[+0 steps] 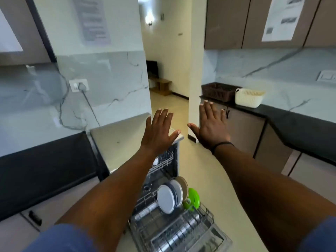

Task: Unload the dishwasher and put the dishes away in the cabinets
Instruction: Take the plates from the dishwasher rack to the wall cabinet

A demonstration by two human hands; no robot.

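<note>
Barely started I'd say: both hands flat, holding nothing, rack near me still has plates, green bowl.

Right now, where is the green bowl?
In the head view, the green bowl sits in the pulled-out dishwasher rack, low and centre-right, just right of the upright plates.

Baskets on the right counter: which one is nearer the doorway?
The dark brown basket. It sits at the counter's end by the doorway; the cream one, which has a loop handle, stands on its far side.
</note>
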